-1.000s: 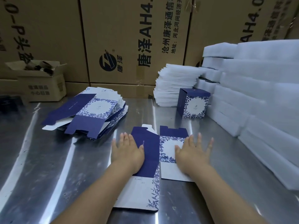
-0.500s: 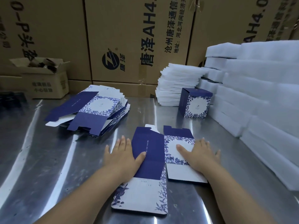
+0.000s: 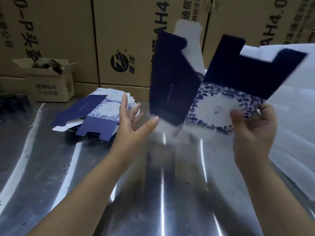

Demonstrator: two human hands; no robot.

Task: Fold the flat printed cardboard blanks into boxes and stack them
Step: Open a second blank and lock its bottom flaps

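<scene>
Lifted off the tabletop [image 3: 153, 193], the blank [image 3: 213, 99] now hangs right of the stack [image 3: 95, 114], its floral panel pinched by the right hand [image 3: 254, 133]; the left hand [image 3: 133, 126] spreads its fingers [image 3: 123, 106] apart, empty.

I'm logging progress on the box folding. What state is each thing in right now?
Blank: held up off the table, bent along a crease, not yet a box.
Right hand: pinches the blank's lower edge.
Left hand: open, fingers spread, beside the blank; contact too blurred to tell.
Pile of flat blanks: lying flat on the table, unfolded.
Small carton: top flaps open.
</scene>
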